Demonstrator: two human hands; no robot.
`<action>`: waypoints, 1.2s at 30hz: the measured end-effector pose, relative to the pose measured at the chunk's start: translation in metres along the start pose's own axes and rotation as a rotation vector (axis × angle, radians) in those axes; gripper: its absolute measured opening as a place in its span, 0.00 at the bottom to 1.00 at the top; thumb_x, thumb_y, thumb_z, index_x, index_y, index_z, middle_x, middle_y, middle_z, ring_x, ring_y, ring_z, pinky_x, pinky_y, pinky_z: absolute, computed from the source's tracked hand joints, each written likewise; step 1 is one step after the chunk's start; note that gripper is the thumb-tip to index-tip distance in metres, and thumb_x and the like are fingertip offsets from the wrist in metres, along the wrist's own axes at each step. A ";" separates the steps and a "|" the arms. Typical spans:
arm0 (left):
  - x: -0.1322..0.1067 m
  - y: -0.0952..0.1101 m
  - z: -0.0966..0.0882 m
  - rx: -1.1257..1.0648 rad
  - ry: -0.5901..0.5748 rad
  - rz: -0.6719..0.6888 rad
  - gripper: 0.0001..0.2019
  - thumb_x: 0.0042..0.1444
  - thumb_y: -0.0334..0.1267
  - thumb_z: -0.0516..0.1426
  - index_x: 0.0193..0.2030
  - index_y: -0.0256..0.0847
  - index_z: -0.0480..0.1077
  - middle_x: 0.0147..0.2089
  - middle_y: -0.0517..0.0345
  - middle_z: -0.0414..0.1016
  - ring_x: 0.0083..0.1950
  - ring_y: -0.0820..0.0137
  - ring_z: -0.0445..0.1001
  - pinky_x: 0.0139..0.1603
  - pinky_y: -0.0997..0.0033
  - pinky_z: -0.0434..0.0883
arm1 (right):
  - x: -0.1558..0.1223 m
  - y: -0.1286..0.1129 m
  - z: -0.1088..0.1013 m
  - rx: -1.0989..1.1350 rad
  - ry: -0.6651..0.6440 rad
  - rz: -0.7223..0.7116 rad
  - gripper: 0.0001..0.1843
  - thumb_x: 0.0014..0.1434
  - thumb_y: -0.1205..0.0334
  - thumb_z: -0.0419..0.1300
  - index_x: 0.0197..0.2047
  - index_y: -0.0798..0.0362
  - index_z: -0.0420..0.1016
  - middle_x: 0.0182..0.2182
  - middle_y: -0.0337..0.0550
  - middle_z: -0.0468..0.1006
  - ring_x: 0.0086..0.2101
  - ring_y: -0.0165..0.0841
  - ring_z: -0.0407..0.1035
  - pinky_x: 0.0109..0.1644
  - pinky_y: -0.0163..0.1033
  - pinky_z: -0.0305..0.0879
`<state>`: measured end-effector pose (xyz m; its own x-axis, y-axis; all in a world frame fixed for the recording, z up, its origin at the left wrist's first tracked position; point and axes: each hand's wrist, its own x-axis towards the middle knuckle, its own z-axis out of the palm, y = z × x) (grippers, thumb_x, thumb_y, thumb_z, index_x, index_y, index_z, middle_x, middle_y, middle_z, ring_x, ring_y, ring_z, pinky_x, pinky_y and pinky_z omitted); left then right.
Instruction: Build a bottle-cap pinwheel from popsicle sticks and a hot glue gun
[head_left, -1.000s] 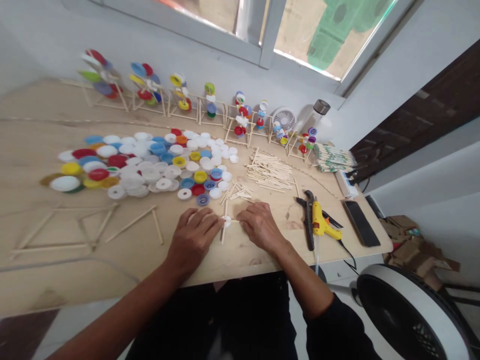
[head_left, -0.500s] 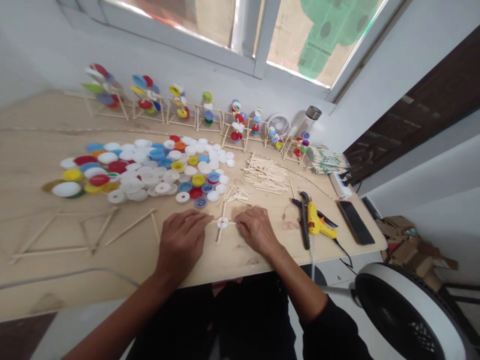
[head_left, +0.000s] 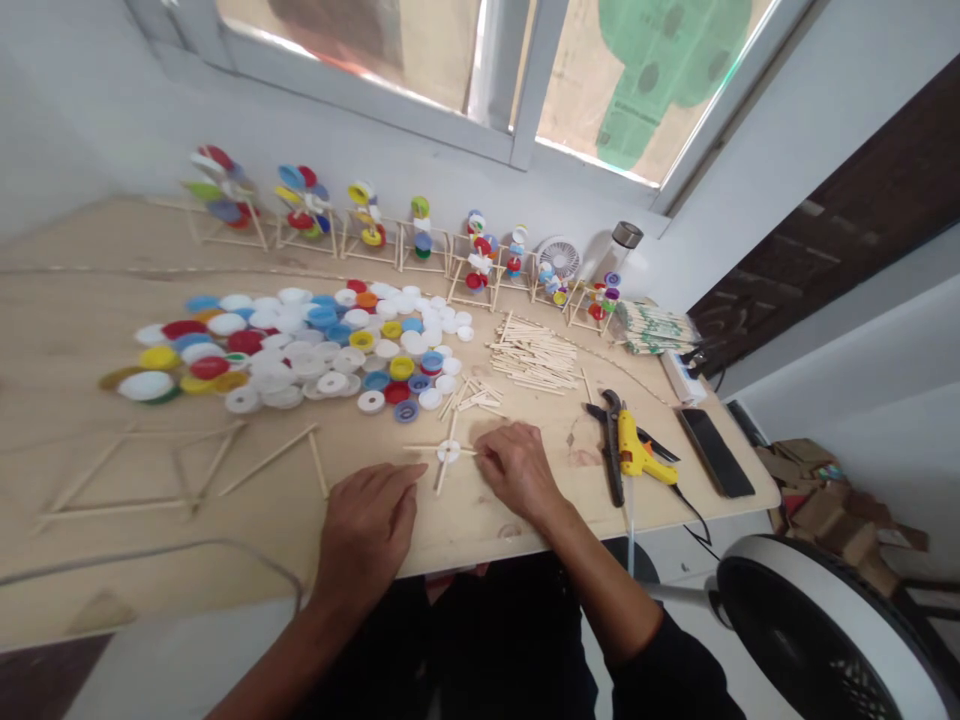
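A cross of thin wooden sticks lies on the table in front of me, with a small white disc (head_left: pixel 448 452) at its centre. My right hand (head_left: pixel 519 468) pinches the end of the cross's right stick. My left hand (head_left: pixel 369 525) rests palm down just below the left stick (head_left: pixel 416 448), its fingers stretched out and holding nothing. A small loose pile of short sticks (head_left: pixel 472 394) is just beyond the cross. Left of my left hand lie a stick angle (head_left: pixel 271 458) and a stick frame (head_left: pixel 112 508).
Many coloured bottle caps (head_left: pixel 300 350) cover the left middle. A stick pile (head_left: pixel 532 355) lies right of them. Bottle-cap wheels on stick stands (head_left: pixel 364 220) line the wall. On the right are a yellow glue gun (head_left: pixel 636 450), black-handled cutters (head_left: pixel 613 460) and a phone (head_left: pixel 716 452).
My left hand has let go of the left stick and drawn back toward me. My right hand keeps its place at the right stick. The view has shifted slightly.
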<state>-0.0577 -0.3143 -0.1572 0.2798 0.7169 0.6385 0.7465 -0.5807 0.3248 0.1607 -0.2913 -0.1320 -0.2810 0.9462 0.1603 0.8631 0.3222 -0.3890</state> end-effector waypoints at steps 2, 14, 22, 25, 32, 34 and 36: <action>-0.001 -0.001 0.001 -0.005 -0.009 -0.013 0.12 0.64 0.30 0.52 0.48 0.40 0.74 0.38 0.53 0.83 0.42 0.59 0.80 0.46 0.58 0.71 | -0.001 -0.001 0.000 -0.011 0.013 0.003 0.04 0.64 0.68 0.60 0.40 0.52 0.76 0.36 0.43 0.80 0.41 0.38 0.70 0.51 0.44 0.55; 0.000 -0.004 0.004 -0.053 -0.044 -0.038 0.10 0.64 0.35 0.53 0.44 0.41 0.75 0.38 0.52 0.84 0.40 0.59 0.81 0.46 0.57 0.70 | -0.053 0.024 -0.051 -0.083 0.389 0.068 0.08 0.67 0.65 0.55 0.43 0.50 0.76 0.39 0.45 0.81 0.42 0.40 0.72 0.50 0.46 0.58; 0.009 0.003 0.007 -0.019 -0.008 0.049 0.09 0.64 0.35 0.53 0.43 0.42 0.75 0.36 0.53 0.84 0.39 0.58 0.79 0.44 0.56 0.69 | -0.108 0.095 -0.091 -0.271 0.530 0.286 0.10 0.66 0.60 0.54 0.40 0.52 0.76 0.37 0.50 0.81 0.40 0.43 0.73 0.48 0.48 0.66; 0.019 0.011 0.005 0.024 0.017 0.165 0.08 0.63 0.32 0.55 0.42 0.41 0.76 0.36 0.51 0.83 0.40 0.57 0.78 0.45 0.55 0.68 | -0.127 0.114 -0.095 -0.355 0.481 0.319 0.11 0.65 0.62 0.54 0.43 0.53 0.77 0.40 0.51 0.81 0.41 0.44 0.73 0.49 0.49 0.67; 0.043 0.029 0.007 0.117 -0.053 0.321 0.11 0.64 0.28 0.53 0.39 0.41 0.77 0.39 0.52 0.84 0.44 0.56 0.77 0.49 0.53 0.65 | -0.145 0.135 -0.089 -0.472 0.352 0.283 0.22 0.60 0.68 0.54 0.56 0.55 0.75 0.52 0.55 0.79 0.49 0.46 0.72 0.52 0.51 0.68; 0.049 0.032 0.010 0.139 -0.103 0.316 0.12 0.65 0.28 0.53 0.39 0.41 0.77 0.39 0.52 0.84 0.44 0.56 0.77 0.49 0.53 0.65 | -0.144 0.139 -0.088 -0.524 0.318 0.292 0.24 0.59 0.68 0.54 0.58 0.55 0.74 0.54 0.57 0.77 0.50 0.47 0.71 0.51 0.51 0.68; 0.054 0.035 0.012 0.160 -0.185 0.313 0.13 0.64 0.26 0.52 0.39 0.41 0.78 0.39 0.52 0.84 0.45 0.56 0.76 0.49 0.52 0.65 | -0.141 0.141 -0.087 -0.575 0.289 0.295 0.24 0.58 0.69 0.54 0.58 0.56 0.74 0.56 0.57 0.76 0.51 0.48 0.71 0.50 0.51 0.68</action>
<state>-0.0091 -0.2916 -0.1196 0.6019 0.5809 0.5480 0.6884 -0.7253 0.0127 0.3588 -0.3818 -0.1310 0.0530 0.9206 0.3870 0.9933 -0.0885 0.0746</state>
